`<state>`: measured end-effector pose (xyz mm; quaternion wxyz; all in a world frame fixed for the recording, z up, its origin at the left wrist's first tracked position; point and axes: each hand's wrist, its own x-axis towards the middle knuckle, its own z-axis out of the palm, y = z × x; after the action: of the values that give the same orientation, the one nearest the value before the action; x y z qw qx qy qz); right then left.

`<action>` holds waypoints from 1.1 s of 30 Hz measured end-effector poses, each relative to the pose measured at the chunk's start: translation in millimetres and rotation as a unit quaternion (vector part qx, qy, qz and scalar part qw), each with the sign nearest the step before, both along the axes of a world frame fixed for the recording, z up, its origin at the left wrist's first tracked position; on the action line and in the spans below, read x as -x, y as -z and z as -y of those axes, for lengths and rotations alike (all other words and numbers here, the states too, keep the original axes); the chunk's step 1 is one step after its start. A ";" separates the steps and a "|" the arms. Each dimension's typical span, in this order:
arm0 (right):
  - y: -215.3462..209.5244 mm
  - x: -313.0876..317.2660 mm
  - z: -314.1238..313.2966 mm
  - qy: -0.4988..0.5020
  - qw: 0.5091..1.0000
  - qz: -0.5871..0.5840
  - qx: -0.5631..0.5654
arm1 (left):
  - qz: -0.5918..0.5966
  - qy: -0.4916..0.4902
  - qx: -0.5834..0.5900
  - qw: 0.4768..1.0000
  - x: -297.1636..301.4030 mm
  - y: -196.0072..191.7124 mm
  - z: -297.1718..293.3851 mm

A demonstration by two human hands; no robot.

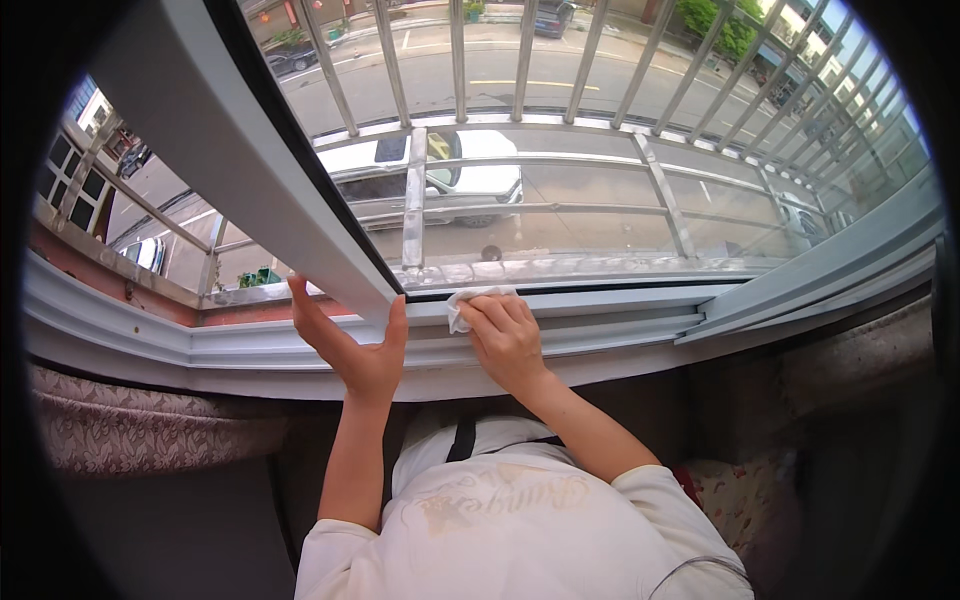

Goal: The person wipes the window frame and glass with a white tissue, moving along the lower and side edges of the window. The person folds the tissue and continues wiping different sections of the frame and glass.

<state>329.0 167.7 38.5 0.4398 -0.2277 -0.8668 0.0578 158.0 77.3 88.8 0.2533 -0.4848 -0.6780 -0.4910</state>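
My right hand (510, 343) is closed over a crumpled white cloth (459, 309), perhaps a tissue. It presses the cloth against the lower rail of the sliding window sash (265, 150), just under the black seal at the bottom of the glass. To its left, my left hand (366, 357) grips the sash's upright near the bottom corner. The thumb lies along the near side of the upright, while the fingers reach round its other edge. Beneath both hands runs the grooved white window track (255, 346).
Metal security bars (525, 62) stand outside the glass. Beyond them are a white car (478, 165) and a street. Left of the sash, the window gap opens onto a reddish ledge (110, 278). Patterned curtain fabric (150, 425) hangs below the sill at left.
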 end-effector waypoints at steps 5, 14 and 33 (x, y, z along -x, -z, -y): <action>0.1 19.0 13.1 0.010 1.000 -0.015 -0.001 | -0.048 -0.043 0.005 0.998 17.8 5.7 -13.7; -2.5 47.6 30.0 0.027 0.999 -0.008 0.017 | -0.080 -0.014 0.018 0.997 39.2 -5.9 -13.6; -7.2 189.5 85.3 -0.074 0.997 0.017 -0.020 | -0.112 -0.073 0.027 0.991 189.2 -10.6 71.2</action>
<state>139.5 82.4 45.7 0.4240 -0.1554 -0.8895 0.0691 -31.2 6.2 99.5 0.3499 -0.4927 -0.6918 -0.3953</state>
